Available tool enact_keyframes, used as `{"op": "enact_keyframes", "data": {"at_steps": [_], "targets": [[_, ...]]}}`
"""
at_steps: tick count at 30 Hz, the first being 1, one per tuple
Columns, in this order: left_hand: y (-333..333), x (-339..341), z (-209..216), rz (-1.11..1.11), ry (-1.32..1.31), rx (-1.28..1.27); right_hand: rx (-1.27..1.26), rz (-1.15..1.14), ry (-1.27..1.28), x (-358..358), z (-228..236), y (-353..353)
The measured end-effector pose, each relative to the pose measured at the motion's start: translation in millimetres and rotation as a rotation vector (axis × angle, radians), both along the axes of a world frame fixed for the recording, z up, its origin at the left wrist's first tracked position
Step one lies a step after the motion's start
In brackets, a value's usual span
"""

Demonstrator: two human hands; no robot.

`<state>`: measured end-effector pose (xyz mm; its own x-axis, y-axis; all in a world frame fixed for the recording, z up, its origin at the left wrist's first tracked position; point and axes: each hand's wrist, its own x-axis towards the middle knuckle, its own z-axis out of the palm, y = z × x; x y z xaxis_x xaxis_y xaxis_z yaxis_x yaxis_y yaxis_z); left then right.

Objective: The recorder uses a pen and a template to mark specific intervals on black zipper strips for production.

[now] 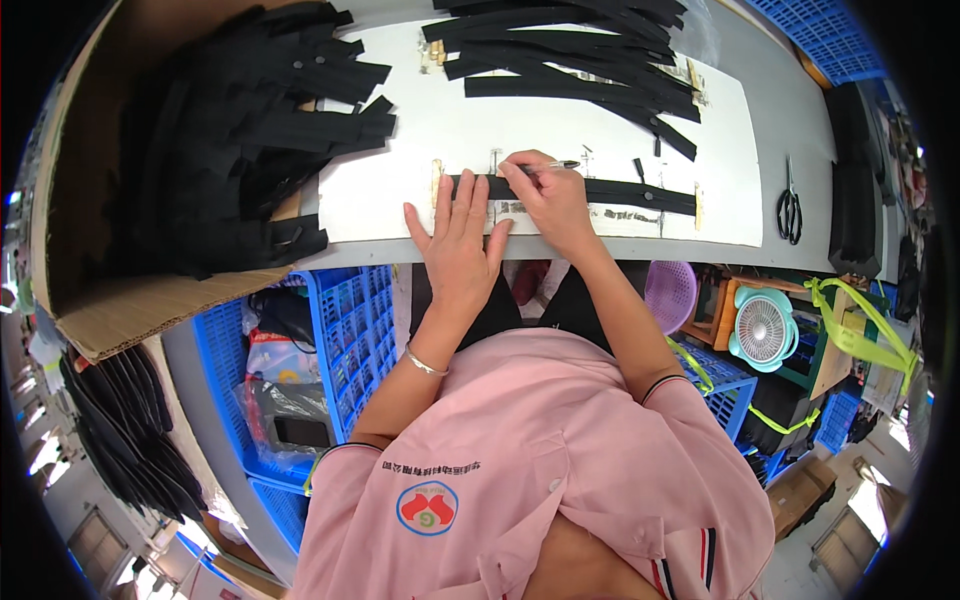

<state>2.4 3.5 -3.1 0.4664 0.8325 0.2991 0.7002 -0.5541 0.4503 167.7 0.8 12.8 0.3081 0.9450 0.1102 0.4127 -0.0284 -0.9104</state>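
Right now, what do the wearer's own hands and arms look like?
Left hand and right hand: no gloves. A silvery bangle circles the left wrist; none shows on the right. Short pink sleeves end in dark trim; forearms are uncovered.

The single strip and the heaped strips are plain black; the board is white with dark smudges and tan patches, the tabletop grey. The box is brown, the latticed crate blue, the fan turquoise, the shirt pink with a blue-ringed, red-and-green emblem.
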Motion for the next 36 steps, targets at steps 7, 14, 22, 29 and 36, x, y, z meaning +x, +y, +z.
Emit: {"op": "enact_keyframes", "data": {"at_steps": [7,14,22,29,36], "targets": [[0,-1,1,0.004,-0.009,0.003,0.025,-0.015,-0.078,-2,-1,1],[1,0,0,-0.002,-0.001,0.029,0.185,-0.042,-0.159,-4,-7,3],[0,1,3,-0.001,0.018,-0.013,0.068,0.154,-0.086,8,-12,-3],[0,2,0,-0.016,0.027,0.012,0.075,0.201,-0.193,11,-9,-5],[0,-1,0,-0.02,0.049,-0.008,0.104,-0.172,0.052,48,11,-40]]}}
